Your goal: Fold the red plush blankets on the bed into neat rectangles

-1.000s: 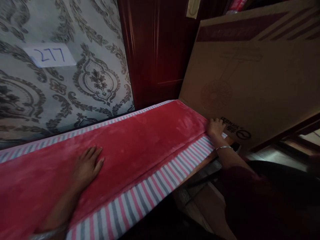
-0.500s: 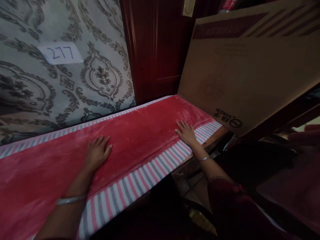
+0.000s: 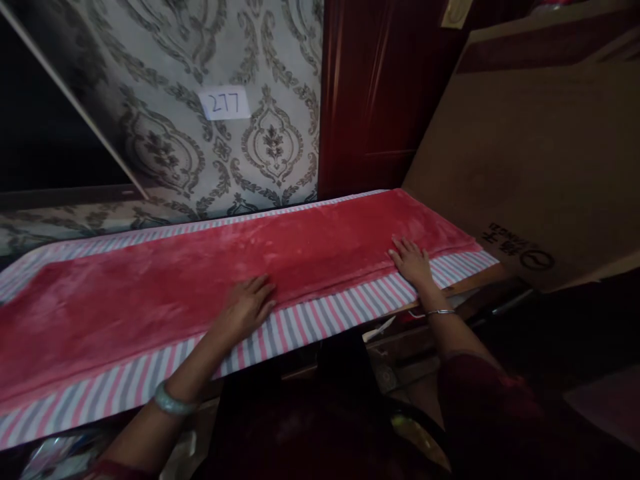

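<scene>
A long strip of red plush cloth (image 3: 320,247) is spread over a striped cloth (image 3: 305,327) in pink, grey and white on a long narrow surface. My left hand (image 3: 247,307) rests flat on the plush near its front edge, fingers spread, a pale green bangle on the wrist. Further right, my right hand (image 3: 413,261) also lies flat on the red cloth, fingers apart, close to its right end. A thin silvery bracelet circles that wrist. Neither hand grips anything.
A big cardboard box (image 3: 540,160) stands upright at the right end. Behind are a patterned wall with a paper marked 277 (image 3: 225,103), a dark red door (image 3: 375,87) and a dark screen (image 3: 55,127) at left. A wooden edge (image 3: 470,279) shows at right front.
The view has swung left, bringing the screen and the cloth's left end into sight. My left hand is now nearer the plush's front edge; both hands remain flat on it.
</scene>
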`<state>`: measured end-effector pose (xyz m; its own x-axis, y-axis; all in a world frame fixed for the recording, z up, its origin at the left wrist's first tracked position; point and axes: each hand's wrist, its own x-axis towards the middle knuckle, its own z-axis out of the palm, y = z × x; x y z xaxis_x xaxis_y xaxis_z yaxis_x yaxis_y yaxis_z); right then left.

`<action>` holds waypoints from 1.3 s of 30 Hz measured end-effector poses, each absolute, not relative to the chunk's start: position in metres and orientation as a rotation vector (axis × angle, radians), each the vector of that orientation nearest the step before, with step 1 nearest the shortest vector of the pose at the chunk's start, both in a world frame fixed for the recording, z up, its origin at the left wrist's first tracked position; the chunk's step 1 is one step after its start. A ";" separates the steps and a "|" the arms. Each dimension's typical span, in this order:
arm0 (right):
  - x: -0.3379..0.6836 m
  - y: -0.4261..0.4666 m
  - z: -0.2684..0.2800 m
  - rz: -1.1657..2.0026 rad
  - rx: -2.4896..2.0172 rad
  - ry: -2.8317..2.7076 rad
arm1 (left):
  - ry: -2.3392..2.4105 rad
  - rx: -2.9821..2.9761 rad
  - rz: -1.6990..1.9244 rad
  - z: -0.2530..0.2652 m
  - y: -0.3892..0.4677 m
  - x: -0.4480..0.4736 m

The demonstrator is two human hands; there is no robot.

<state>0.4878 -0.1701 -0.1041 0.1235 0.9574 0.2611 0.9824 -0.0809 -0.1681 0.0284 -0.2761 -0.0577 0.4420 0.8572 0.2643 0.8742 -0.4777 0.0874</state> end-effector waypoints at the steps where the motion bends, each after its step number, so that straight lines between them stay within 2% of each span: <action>1: 0.488 -0.170 -0.105 -0.120 -2.096 -1.892 | -1.562 -2.605 -0.433 -0.065 -0.285 0.027; 5: 0.490 -0.171 -0.107 -0.140 -2.044 -1.862 | -1.568 -2.522 -0.549 -0.085 -0.303 0.021; 13: 0.487 -0.182 -0.096 -0.137 -1.815 -1.823 | -1.553 -2.458 -0.641 -0.093 -0.301 0.019; 21: 0.453 -0.212 -0.103 -0.110 -1.423 -2.133 | -1.439 -2.513 -0.636 -0.092 -0.291 0.030; 33: 0.446 -0.211 -0.109 -0.162 -1.431 -2.065 | -1.682 -2.435 -0.342 -0.070 -0.276 0.104; 39: 0.444 -0.209 -0.112 -0.223 -1.474 -2.051 | -1.626 -2.391 -0.417 -0.076 -0.276 0.101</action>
<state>0.4444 -0.2089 -0.1118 -0.2065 0.8066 0.5538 0.9069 0.3702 -0.2010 0.1013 -0.2764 -0.0763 0.3476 0.8691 0.3520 0.9312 -0.3638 -0.0216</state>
